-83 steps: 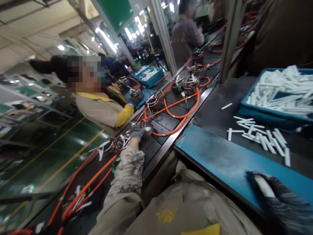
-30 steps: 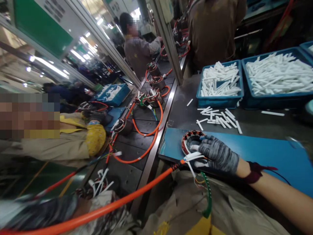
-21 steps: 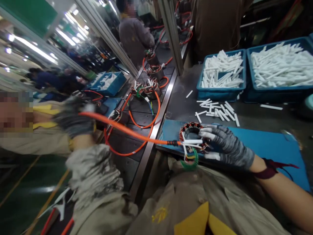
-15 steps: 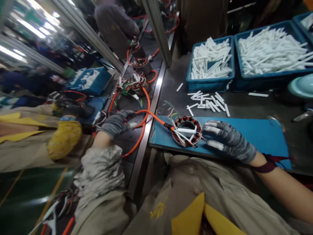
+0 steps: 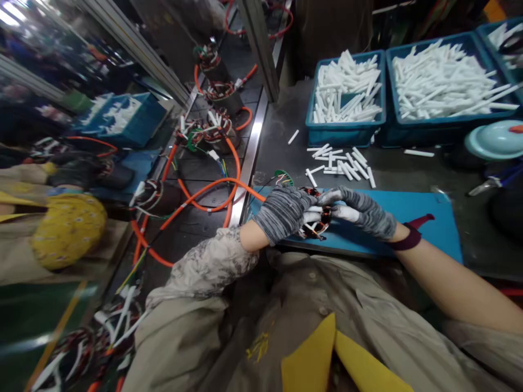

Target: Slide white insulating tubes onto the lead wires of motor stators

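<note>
A ring-shaped motor stator [image 5: 326, 219] with copper windings, white sleeves and lead wires lies on a blue mat [image 5: 408, 218] in front of me. My left hand [image 5: 286, 212], in a grey striped glove, is closed over the stator's left side and hides much of it. From the right, my right hand [image 5: 363, 212], in a matching glove with white fingertips, has its fingers bent onto the stator's right edge and sleeves. The fingertips of both hands nearly meet. An orange cable [image 5: 249, 188] runs from under my left hand toward the conveyor.
Blue bins [image 5: 345, 130] of white sleeves stand at the back right, with loose sleeves [image 5: 343, 163] before them. A teal-lidded container [image 5: 496, 141] is at the right. More wired stators [image 5: 224, 98] stand along the conveyor [image 5: 204, 223]. A co-worker's yellow sleeve [image 5: 75, 228] shows at left.
My left hand has moved right from the conveyor onto the stator and closed on it. My right hand has come in from beside the stator, its fingers closing on its edge.
</note>
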Tool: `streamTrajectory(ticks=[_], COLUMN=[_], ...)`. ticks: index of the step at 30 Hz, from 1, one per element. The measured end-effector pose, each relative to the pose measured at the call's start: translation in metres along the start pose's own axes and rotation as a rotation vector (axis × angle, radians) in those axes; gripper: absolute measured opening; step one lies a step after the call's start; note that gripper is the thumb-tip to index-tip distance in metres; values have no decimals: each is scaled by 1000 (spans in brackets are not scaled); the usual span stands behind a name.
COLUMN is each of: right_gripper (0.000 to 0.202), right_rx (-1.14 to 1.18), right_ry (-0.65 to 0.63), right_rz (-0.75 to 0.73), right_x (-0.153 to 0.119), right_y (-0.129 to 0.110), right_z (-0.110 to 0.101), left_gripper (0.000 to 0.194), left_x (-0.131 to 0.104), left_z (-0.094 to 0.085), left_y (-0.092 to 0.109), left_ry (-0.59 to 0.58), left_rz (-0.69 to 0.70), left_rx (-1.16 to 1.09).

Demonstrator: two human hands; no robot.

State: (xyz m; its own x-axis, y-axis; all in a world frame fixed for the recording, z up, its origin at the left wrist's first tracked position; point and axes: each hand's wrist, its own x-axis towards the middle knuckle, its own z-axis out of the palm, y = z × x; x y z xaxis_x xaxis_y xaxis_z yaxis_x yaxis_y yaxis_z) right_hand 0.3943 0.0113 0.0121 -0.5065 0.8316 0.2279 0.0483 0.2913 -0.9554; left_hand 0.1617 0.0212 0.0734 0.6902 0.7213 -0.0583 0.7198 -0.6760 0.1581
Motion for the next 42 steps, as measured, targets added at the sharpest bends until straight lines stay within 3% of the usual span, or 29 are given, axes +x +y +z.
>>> streamTrajectory(ticks=[4, 10, 14, 19, 24, 28, 31, 35, 39, 42], right_gripper=[38, 34, 36, 33, 35, 41, 38, 26, 25, 22], right_rx=[128, 18, 39, -11, -387, -718, -611, -280, -133, -140], right_ry=[-83, -259, -163, -78, -48, -41, -38, 62, 89, 106], right_rz=[181, 168, 218, 155, 61, -60, -145, -18, 54, 5], right_x=[17, 37, 35, 30, 31, 27, 17, 2, -8, -12], right_y=[-8, -32, -30, -21, -21, -20, -18, -10, 1, 2], right_z=[-9, 1, 10, 17, 26, 21, 4, -18, -19, -12], left_gripper=[41, 36, 33, 31, 33, 35, 41, 41, 43, 43], left_x=[-15, -37, -39, -40, -38, -27, -17, 5, 29, 33], left_z=[-4, -3, -3, -4, 2, -1, -11, -19, -13, -9], left_y=[-7, -18, -11, -10, -21, -23, -19, -7, 1, -7], left_ry=[18, 23, 113, 67, 63, -36, -126, -216, -190, -183], left_rz=[-39, -29, -81, -89, -43, -70, -119, -27, 72, 173], left_rx=[88, -375, -622, -673, -619, -519, -271, -123, -94, -178])
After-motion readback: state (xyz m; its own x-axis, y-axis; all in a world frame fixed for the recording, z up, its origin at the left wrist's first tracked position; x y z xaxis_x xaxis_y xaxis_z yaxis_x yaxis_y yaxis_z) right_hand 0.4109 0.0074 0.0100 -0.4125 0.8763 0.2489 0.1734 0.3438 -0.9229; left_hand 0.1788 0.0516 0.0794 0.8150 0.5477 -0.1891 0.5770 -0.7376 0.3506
